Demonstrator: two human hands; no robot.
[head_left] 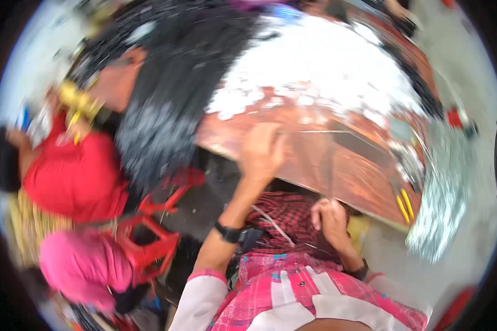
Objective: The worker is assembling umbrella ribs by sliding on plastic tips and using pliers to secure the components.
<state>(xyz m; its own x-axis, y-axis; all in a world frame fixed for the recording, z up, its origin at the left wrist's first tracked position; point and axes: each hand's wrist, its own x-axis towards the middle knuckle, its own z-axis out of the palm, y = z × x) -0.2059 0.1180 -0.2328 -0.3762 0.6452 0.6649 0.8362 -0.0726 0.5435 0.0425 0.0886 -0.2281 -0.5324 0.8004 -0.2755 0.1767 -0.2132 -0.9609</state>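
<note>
Brown table (337, 160) edge under open left hand (262, 151), right hand (328, 216) curled shut, grip unclear, blurred.

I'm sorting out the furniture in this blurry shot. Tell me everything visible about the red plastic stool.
The red plastic stool lies tipped on its side on the dark floor, below and left of the brown table. It looks like moulded glossy plastic with open, strut-like legs and crossbars pointing different ways. Motion blur hides finer detail. It sits beside a person in red and pink clothing at the left. Neither the left hand nor the right hand touches it.
</note>
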